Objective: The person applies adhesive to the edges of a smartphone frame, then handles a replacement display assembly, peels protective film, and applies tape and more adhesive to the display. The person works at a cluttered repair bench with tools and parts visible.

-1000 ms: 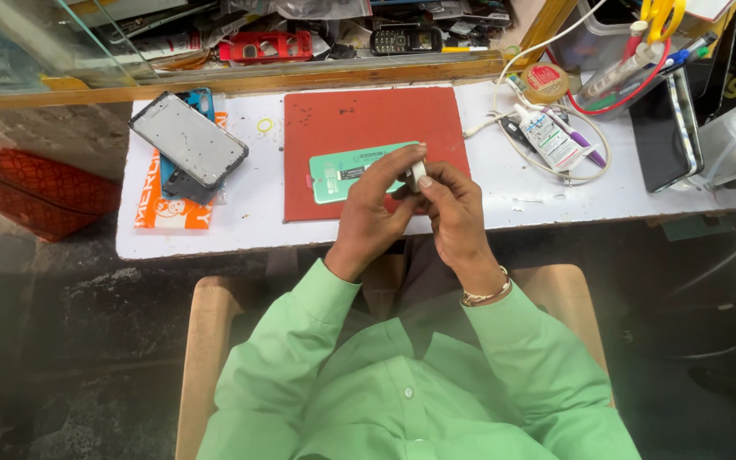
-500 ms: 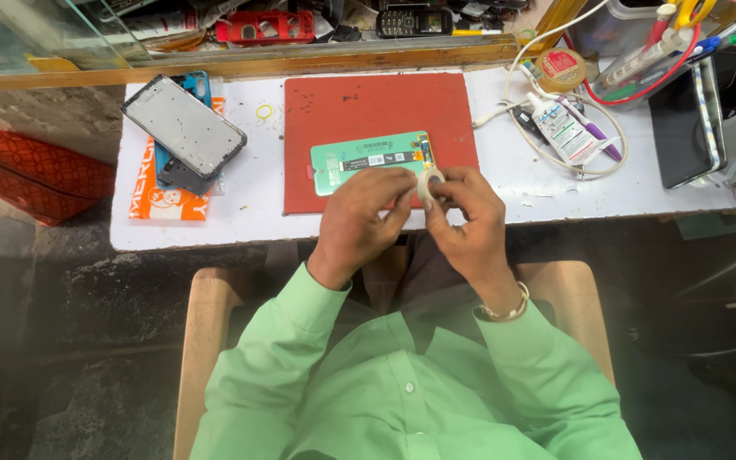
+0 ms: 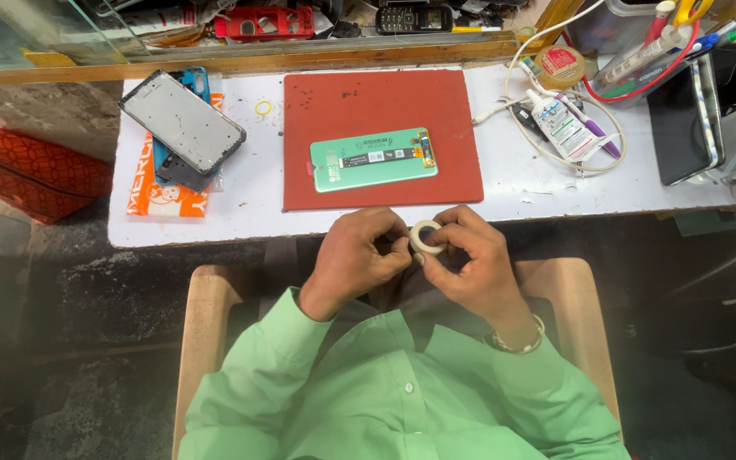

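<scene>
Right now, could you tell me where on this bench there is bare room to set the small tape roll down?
Bare white table lies between the stacked phone frames and the red mat, and along the front edge right of the mat. The mat's near strip below the green phone is free. The right end, with cables, glue tube and a dark tablet, is crowded.

Beyond my hands stands a white desk (image 3: 215,223); I sit on a wooden chair (image 3: 202,332) over a dim grey floor (image 3: 61,341).

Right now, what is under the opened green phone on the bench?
The green phone lies flat on a red work mat, which rests on the white tabletop. Whatever the phone covers on the mat cannot be seen.
</scene>
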